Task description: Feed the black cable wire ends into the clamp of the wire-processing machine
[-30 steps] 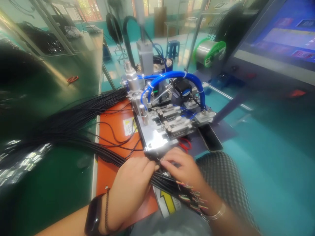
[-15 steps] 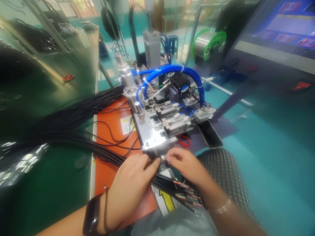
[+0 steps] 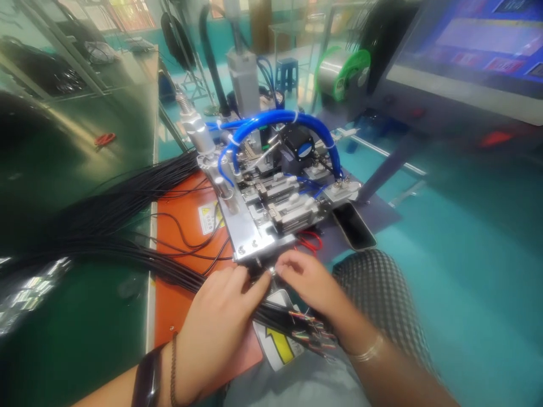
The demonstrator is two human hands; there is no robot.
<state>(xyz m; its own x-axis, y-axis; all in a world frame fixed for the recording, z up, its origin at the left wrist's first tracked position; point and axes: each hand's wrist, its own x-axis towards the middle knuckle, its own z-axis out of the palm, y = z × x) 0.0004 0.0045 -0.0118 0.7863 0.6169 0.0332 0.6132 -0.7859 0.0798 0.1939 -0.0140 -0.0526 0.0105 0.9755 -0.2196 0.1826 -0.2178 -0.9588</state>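
My left hand (image 3: 216, 322) is closed around a thick bundle of black cables (image 3: 148, 263) just in front of a metal wire-processing jig (image 3: 271, 195). The bundle passes under that hand, and its stripped ends show thin coloured wires (image 3: 311, 333). My right hand (image 3: 307, 285) is close to my left, its fingertips pinching a small bright metal bit (image 3: 271, 272) at the jig's front corner. The pinched bit looks like a wire end, but my fingers partly hide it. Other cable ends lie hidden beneath my hands.
The jig stands on an orange mat (image 3: 182, 294), with blue pneumatic tubing (image 3: 275, 120) arching over it. A phone (image 3: 353, 226) and red-handled snips (image 3: 309, 242) lie beside it. A green-rimmed wire spool (image 3: 341, 73) and monitor (image 3: 466, 39) stand beyond.
The whole view has shifted up and left as my head moved. My right hand has drawn closer to the jig's front corner, and my hands now work closer together.
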